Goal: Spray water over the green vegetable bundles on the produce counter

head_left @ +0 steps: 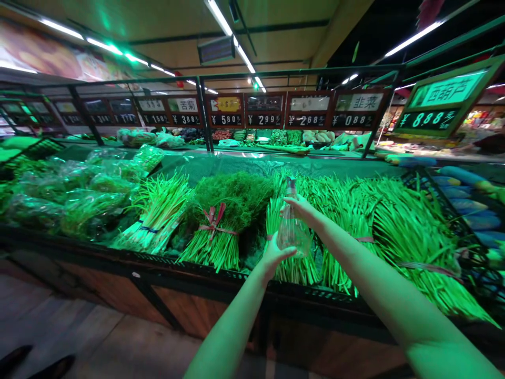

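Clear bottle is in both hands, held approx upright in front of the long-leaf greens on the produce stand. Can't tell if it touches the leaves or is just clear of them.

L hand: cupped round the lower body, thumb across the front near the base. R hand: at the neck, just under the dark nozzle top, fingers closed narrow round it. So both sets of fingers are occupied w/ the bottle, neither wide.

Handling (my guess): prob light if near empty, heavier if filled. Looks like thin clear plastic, poss glass; if plastic, walls give a bit under squeeze. Smooth, so slippery if wet. Best hold: one hand under/round the wide body for wt, other at the narrow neck for control. Don't load the nozzle, likely the weakest bit.

Hard to see: liquid level n/a, since greens show thru the wall. Nozzle small + blurry, no trigger detail. L fingertips partly behind the bottle. Forearms cut off at frame bottom; dark shoes cut off bottom L, owner unk. Green light kills true colours.
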`<action>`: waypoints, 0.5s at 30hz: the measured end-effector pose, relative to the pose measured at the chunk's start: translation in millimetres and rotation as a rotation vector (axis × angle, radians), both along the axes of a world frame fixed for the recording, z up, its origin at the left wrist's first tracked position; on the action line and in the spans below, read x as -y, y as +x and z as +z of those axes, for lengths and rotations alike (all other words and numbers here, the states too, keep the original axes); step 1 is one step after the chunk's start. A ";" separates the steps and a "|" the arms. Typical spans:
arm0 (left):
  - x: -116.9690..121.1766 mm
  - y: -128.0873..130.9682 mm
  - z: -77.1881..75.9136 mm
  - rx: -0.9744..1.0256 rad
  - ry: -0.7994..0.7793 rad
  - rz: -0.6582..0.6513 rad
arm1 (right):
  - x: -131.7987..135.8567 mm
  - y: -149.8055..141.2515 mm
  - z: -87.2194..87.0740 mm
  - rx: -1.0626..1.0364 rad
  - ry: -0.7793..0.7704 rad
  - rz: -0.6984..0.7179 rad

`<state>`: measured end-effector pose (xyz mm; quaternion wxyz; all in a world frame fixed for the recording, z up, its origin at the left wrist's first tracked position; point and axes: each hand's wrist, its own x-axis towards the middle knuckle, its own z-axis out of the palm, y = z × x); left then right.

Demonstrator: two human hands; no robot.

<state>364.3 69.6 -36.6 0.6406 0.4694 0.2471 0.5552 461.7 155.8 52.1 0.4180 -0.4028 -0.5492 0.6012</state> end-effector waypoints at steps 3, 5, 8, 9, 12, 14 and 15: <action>-1.5 14.0 2.1 0.020 0.009 -0.001 | -0.2 12.0 3.1 0.016 -0.011 -0.016; -2.4 23.6 3.2 0.035 0.001 0.005 | -0.4 21.0 4.0 0.019 0.002 -0.035; -3.8 37.5 5.2 0.032 -0.047 0.018 | -1.1 37.3 3.7 0.004 0.015 -0.058; -4.4 42.4 5.8 0.026 -0.067 0.022 | -1.4 43.3 3.6 -0.002 0.015 -0.058; -6.9 58.4 6.4 0.027 -0.088 0.008 | -2.8 62.0 4.3 0.000 0.010 -0.064; -9.0 70.4 5.5 0.032 -0.071 -0.009 | -3.8 74.7 5.2 0.017 0.004 -0.086; -10.1 76.5 4.7 0.026 -0.063 -0.017 | -4.2 81.2 5.6 0.027 -0.001 -0.100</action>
